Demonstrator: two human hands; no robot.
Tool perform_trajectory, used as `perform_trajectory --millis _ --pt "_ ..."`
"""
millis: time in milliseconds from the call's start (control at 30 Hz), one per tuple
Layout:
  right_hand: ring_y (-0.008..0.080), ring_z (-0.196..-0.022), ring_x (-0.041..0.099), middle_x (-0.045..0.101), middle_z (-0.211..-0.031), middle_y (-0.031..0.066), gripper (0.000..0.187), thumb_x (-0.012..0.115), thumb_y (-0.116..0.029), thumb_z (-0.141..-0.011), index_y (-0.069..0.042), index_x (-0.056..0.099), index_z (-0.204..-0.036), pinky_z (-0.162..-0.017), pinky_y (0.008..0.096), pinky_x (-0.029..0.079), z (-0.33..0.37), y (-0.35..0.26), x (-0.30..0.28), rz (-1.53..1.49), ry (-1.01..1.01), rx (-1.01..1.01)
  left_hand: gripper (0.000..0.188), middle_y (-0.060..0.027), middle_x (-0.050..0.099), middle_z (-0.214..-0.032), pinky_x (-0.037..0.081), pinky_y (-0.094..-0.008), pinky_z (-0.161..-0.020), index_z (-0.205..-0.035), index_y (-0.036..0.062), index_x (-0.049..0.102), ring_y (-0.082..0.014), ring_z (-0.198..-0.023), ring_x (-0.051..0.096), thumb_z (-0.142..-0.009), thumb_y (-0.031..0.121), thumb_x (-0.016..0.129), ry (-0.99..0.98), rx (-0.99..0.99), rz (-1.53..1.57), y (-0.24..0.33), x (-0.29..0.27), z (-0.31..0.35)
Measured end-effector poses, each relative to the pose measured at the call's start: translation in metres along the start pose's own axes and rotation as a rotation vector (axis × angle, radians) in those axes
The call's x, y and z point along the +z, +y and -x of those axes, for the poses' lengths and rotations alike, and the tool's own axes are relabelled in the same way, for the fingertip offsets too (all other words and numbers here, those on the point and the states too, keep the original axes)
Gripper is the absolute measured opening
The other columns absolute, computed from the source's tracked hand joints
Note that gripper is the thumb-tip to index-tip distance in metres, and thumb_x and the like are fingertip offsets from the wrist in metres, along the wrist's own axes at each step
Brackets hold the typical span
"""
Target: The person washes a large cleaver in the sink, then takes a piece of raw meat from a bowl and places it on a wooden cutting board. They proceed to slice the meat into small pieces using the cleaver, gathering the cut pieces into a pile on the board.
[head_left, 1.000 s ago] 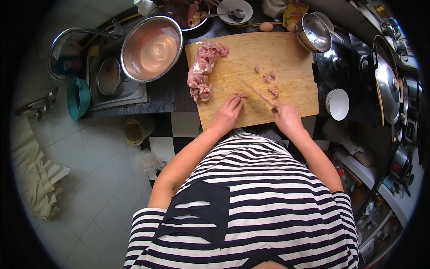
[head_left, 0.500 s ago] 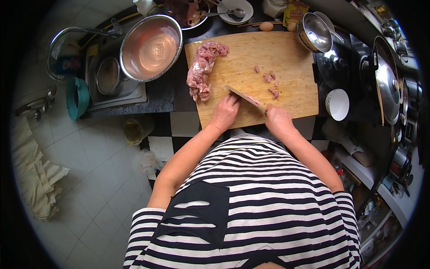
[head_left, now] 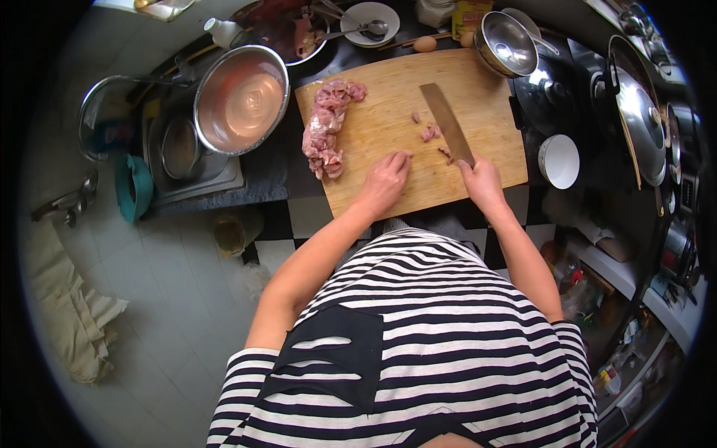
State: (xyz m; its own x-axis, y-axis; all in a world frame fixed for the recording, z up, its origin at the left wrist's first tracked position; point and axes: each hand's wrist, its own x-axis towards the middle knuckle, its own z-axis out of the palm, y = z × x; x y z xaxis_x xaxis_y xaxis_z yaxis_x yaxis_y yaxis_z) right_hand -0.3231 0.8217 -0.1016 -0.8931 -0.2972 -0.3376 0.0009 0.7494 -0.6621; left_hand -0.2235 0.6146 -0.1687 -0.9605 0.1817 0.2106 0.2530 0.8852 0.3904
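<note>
A long row of raw meat pieces (head_left: 326,128) lies along the left side of the wooden cutting board (head_left: 396,82). My right hand (head_left: 483,184) is wrapped round the handle of a broad kitchen knife (head_left: 446,119), whose blade points away over the board. Small cut bits of meat (head_left: 429,133) lie just left of the blade, some partly hidden by it. Near the board's front edge rests my left hand (head_left: 386,179), its fingers bent and pressed together; whatever may be under them is hidden.
Left of the board, a metal basin (head_left: 243,101) stands beside the sink (head_left: 202,179). Steel bowls (head_left: 508,45) sit on the back right corner, with a white bowl (head_left: 559,161) right of the board. Behind are an egg (head_left: 425,44) and a plate with spoons (head_left: 366,16).
The knife has swung from the left hand over to the right, its blade now pointing away from me beside the small bits. My left hand has shifted slightly right and lower.
</note>
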Motion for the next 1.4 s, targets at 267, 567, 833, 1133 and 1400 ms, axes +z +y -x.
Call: perform_trajectory --millis 267,567,833,1133,1400 --pt "0.0398 -0.075 0.064 0.064 -0.075 0.0238 0.028 0.060 -0.021 -0.089 0.005 0.064 -0.098 -0.070 0.0423 0.049 0.023 0.016 -0.021 -0.190 0.049 0.227 0.022 -0.0159 0.060 -0.104 0.052 -0.0455 -0.073 -0.102 0.0058 0.064 -0.0352 -0.092 0.062 -0.080 0.005 0.060 0.078 -0.353 0.224 0.003 0.020 -0.083" --pt "0.0434 -0.084 0.064 0.066 -0.084 0.0256 0.026 0.060 -0.021 -0.089 0.001 0.066 -0.102 -0.072 0.0451 0.050 0.046 0.027 -0.009 -0.110 0.028 0.130 0.008 -0.0176 0.059 -0.084 0.050 -0.0479 -0.067 -0.083 0.0043 0.057 -0.0387 -0.079 0.061 -0.083 0.011 0.061 0.068 -0.316 0.060 -0.043 0.025 -0.089" --pt "0.0441 -0.079 0.063 0.065 -0.077 0.0244 0.025 0.060 -0.023 -0.090 0.002 0.064 -0.092 -0.070 0.0495 0.049 0.044 0.026 0.015 0.002 -0.121 0.104 0.010 -0.0146 0.060 -0.078 0.050 -0.0470 -0.059 -0.081 0.0064 0.059 -0.0356 -0.070 0.062 -0.082 0.015 0.064 -0.126 -0.156 0.078 -0.015 0.006 -0.025" --pt "0.0442 -0.079 0.063 0.065 -0.077 0.0242 0.021 0.060 -0.020 -0.089 0.001 0.064 -0.093 -0.071 0.0506 0.049 0.037 0.009 0.010 0.127 -0.177 0.034 0.018 -0.0157 0.063 -0.085 0.051 -0.0449 -0.065 -0.097 0.0046 0.061 -0.0338 -0.077 0.063 -0.083 0.014 0.067 0.063 -0.418 0.112 -0.012 -0.004 -0.022" --pt "0.0406 -0.074 0.066 0.066 -0.074 0.0219 0.016 0.062 -0.019 -0.088 -0.004 0.066 -0.090 -0.070 0.0500 0.052 0.041 -0.011 0.012 0.329 -0.204 -0.084 0.014 -0.0111 0.065 -0.095 0.054 -0.0389 -0.072 -0.090 0.0020 0.067 -0.0289 -0.086 0.063 -0.079 0.009 0.064 0.140 -0.127 0.106 -0.004 -0.008 0.015"
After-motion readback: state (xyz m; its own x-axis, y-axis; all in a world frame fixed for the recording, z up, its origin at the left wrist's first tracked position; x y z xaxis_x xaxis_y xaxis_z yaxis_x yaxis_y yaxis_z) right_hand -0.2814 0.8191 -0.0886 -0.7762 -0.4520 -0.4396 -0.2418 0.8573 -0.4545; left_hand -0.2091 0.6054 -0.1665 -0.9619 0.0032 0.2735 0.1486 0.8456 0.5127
